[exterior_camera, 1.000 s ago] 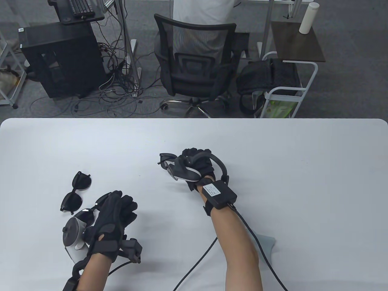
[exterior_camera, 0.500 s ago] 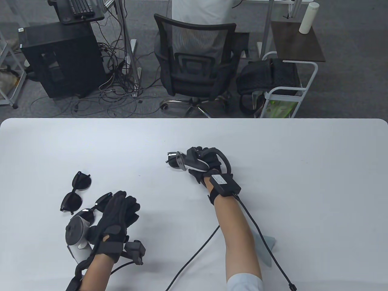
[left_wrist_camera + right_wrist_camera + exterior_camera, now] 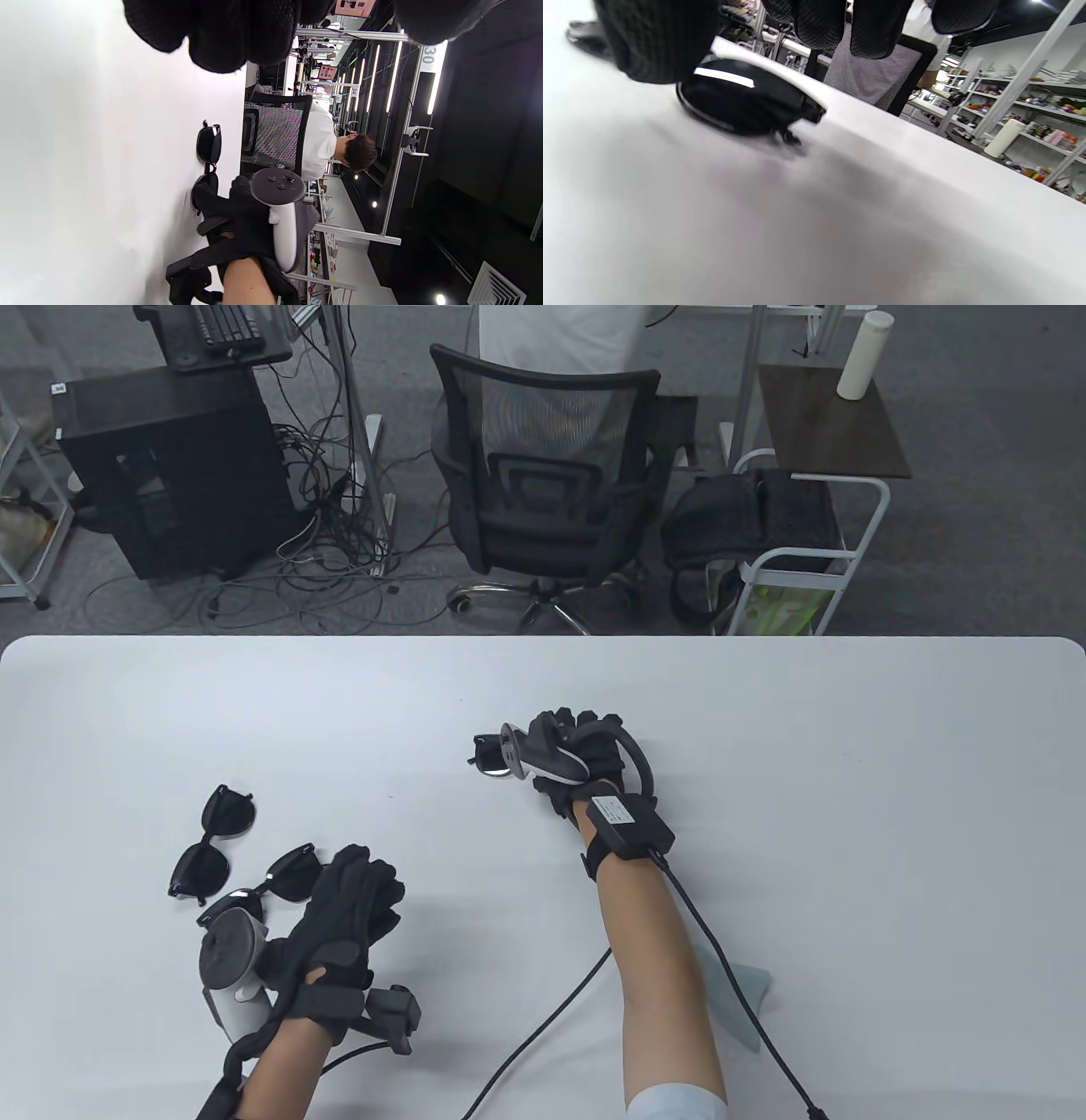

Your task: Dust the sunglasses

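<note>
While both gloved hands are seen above the white table (image 3: 848,746), the details are listed as follows.

Right hand: the right hand (image 3: 585,759) is found near the table's middle, its fingers curled over a dark pair of sunglasses (image 3: 490,753) that lies on the surface. In the right wrist view the fingertips (image 3: 818,25) are seen hanging just above the black lens, and the thumb appears to lie against its near side; whether the pair is truly pinched cannot be told.

Held pair: one lens and a frame corner are shown jutting out to the left of the fingers; the rest is hidden by the glove and tracker.

Left hand: the left hand (image 3: 344,916) is placed at the lower left, fingers loosely curled, nothing gripped. Its fingertips are seen just beside a second pair of sunglasses (image 3: 284,878).

Third pair: another pair of sunglasses (image 3: 212,840) is laid further left, lenses down, apart from the hand.

Cloth: a grey cloth (image 3: 747,988) is partly covered by the right forearm near the table's front edge.

Background: an office chair (image 3: 543,475) is seen beyond the table's far edge.
</note>
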Tool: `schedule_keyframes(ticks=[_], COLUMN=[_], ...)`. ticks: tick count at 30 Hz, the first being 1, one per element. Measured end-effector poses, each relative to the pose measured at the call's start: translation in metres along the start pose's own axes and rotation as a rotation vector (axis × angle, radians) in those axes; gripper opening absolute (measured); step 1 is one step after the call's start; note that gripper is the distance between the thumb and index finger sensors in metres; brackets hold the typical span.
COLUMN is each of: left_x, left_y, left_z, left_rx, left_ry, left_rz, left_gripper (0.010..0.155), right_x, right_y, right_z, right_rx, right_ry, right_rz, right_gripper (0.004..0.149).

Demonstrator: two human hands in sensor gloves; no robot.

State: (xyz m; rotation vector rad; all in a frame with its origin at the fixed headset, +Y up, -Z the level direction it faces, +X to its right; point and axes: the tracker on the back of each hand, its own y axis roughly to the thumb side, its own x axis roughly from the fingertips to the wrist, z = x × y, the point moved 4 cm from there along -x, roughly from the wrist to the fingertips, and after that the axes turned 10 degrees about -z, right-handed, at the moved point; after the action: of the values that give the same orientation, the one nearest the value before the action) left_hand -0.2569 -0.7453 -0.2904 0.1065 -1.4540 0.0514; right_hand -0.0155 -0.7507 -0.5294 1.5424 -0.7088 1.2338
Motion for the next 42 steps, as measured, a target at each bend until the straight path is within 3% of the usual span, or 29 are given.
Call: schedule_keyframes(ticks=[4,8,10,12,15,17,19,21,25,29,35,42], left_x=[-0.001,-0.017,-0.024,-0.031,-0.043,-0.051,-0.056,-0.060,-0.066,-0.071,-0.075,-0.075], left_y=[0.016,0.050,0.066,0.075,0.072,0.063,0.053,0.044,0.028,0.015,-0.008,-0.016], left_z=[-0.002,0.019,0.045,0.075,0.116,0.135,0.139,0.131,0.109,0.095,0.089,0.085], left_rx=[-0.114,-0.401,-0.561,-0.548,-0.630,-0.804,-1.048,-1.203,-1.447,-1.567,-1.660,-1.699], left_ry=[-0.021,0.019,0.069,0.175,0.230,0.243,0.217,0.122,-0.011,-0.098,-0.142,-0.123], left_rz=[-0.087,-0.196,-0.237,-0.279,-0.244,-0.193,-0.169,-0.170,-0.089,-0.033,0.099,0.126], left_gripper=[0.074,0.064,0.061,0.057,0.055,0.056,0.061,0.065,0.063,0.060,0.057,0.052], right_x=[0.031,0.091,0.136,0.169,0.212,0.232,0.245,0.253,0.264,0.263,0.265,0.268], right_y=[0.007,0.017,0.029,0.044,0.064,0.073,0.074,0.072,0.063,0.055,0.047,0.044], right_z=[-0.037,-0.087,-0.105,-0.112,-0.113,-0.108,-0.102,-0.097,-0.082,-0.077,-0.077,-0.078], right_rx=[-0.030,-0.169,-0.227,-0.235,-0.237,-0.238,-0.248,-0.292,-0.327,-0.385,-0.425,-0.444], right_ry=[-0.054,-0.202,-0.306,-0.378,-0.445,-0.483,-0.542,-0.622,-0.628,-0.618,-0.634,-0.650], right_rz=[-0.035,-0.109,-0.148,-0.190,-0.245,-0.250,-0.229,-0.212,-0.218,-0.217,-0.220,-0.226], right_gripper=[0.084,0.082,0.082,0.082,0.080,0.077,0.074,0.067,0.064,0.063,0.063,0.062])
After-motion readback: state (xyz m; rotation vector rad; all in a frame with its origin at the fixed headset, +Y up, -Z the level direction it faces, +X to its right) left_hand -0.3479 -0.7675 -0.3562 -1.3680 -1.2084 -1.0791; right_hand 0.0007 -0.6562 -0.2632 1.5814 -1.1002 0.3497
